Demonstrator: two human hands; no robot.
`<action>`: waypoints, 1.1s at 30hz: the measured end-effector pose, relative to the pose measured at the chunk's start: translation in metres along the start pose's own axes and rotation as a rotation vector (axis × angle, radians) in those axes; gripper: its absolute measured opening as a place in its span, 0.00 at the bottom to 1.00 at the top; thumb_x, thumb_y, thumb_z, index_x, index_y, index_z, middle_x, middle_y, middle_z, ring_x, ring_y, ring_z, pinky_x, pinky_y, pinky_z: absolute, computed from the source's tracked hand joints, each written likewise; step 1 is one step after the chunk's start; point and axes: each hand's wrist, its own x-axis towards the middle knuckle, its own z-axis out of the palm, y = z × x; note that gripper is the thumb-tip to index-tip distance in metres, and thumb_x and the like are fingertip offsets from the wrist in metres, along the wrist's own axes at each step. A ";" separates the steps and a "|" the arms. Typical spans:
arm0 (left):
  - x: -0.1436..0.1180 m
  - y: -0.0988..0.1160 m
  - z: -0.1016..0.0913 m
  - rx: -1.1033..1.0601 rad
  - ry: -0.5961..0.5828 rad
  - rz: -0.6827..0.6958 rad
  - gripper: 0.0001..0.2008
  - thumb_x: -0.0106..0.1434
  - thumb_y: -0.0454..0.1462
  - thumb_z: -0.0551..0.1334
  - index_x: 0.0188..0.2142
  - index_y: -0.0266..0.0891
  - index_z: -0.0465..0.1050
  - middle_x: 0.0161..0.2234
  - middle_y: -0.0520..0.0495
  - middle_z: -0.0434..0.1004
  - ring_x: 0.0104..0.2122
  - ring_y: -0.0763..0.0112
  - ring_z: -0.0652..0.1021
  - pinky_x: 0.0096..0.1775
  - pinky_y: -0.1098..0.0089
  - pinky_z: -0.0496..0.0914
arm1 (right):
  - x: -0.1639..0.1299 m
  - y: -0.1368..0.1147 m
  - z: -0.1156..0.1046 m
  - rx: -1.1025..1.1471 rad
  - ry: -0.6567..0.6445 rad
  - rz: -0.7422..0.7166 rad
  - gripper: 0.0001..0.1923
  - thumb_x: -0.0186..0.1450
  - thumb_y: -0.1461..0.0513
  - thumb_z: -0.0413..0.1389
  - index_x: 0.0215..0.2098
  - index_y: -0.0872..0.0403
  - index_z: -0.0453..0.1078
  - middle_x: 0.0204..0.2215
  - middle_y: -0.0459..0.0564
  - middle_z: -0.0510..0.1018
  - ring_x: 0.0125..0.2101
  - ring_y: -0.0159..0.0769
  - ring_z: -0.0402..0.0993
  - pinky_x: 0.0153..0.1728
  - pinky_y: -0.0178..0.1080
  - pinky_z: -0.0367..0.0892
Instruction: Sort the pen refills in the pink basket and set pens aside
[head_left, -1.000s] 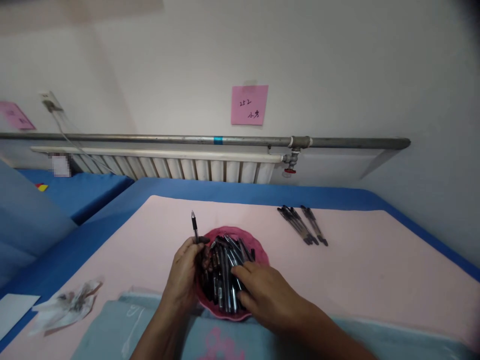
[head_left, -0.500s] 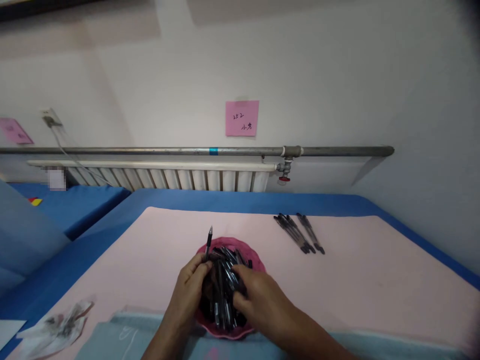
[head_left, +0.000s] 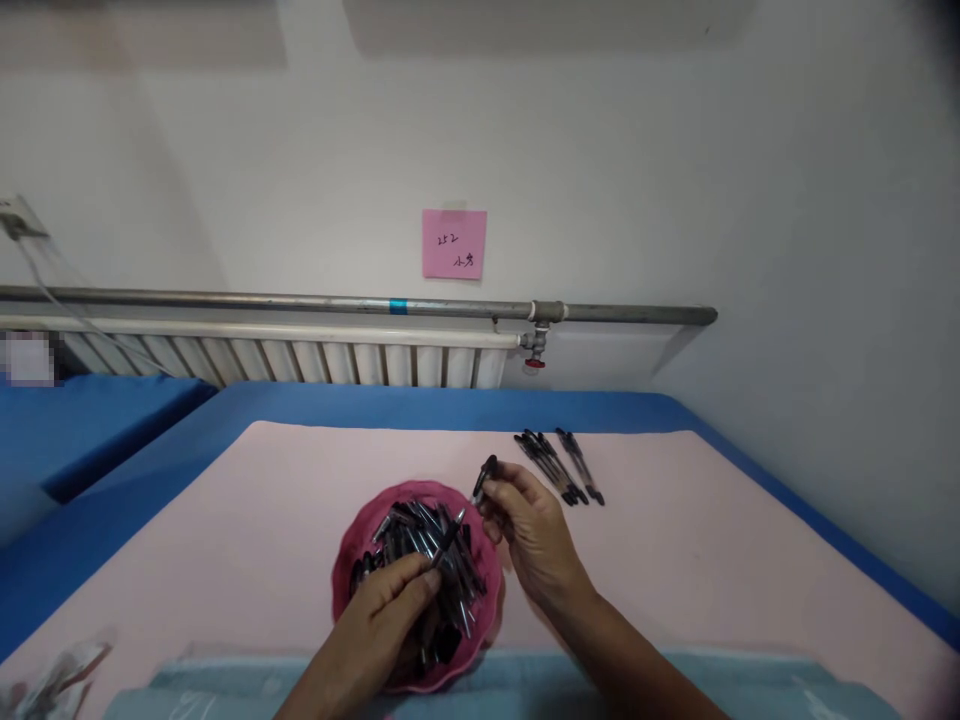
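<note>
- Pale blue cloth (head_left: 675,690) lay along the table's near edge, just before the pink bowl (head_left: 346,560); both forearms crossed it, so part of it was hidden.
- Over the bowl, the left hand (head_left: 390,610) pinched a pen (head_left: 448,535) near its middle, fingers closed on the barrel. It looked light, stiff and smooth, likely to slip unless held at the grip section.
- Loose pens (head_left: 420,525) filled the bowl in a dark tangle; single ones were hard to separate.
- Right of the bowl, the right hand (head_left: 529,525) held a small pen cap (head_left: 486,478) between thumb and fingertips.
- Beyond it, a row of finished pens (head_left: 556,465) lay on the pink tablecloth (head_left: 712,540).
- Farthest off, the pink note (head_left: 454,243) bore writing too small to read.
</note>
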 end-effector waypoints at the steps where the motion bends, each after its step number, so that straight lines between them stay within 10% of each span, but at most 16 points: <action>1: 0.000 0.001 0.000 0.054 -0.044 -0.019 0.12 0.50 0.45 0.67 0.25 0.38 0.73 0.18 0.51 0.67 0.18 0.75 0.65 0.21 0.74 0.59 | -0.002 0.000 0.001 -0.012 0.003 -0.009 0.10 0.52 0.61 0.60 0.32 0.56 0.69 0.18 0.41 0.71 0.18 0.26 0.64 0.19 0.29 0.58; 33: 0.007 -0.002 0.001 0.140 0.006 0.011 0.15 0.53 0.47 0.64 0.33 0.38 0.76 0.25 0.50 0.75 0.26 0.70 0.74 0.30 0.72 0.69 | -0.021 0.018 0.012 -0.179 -0.184 0.120 0.07 0.56 0.60 0.55 0.31 0.54 0.64 0.18 0.39 0.65 0.17 0.24 0.58 0.20 0.30 0.55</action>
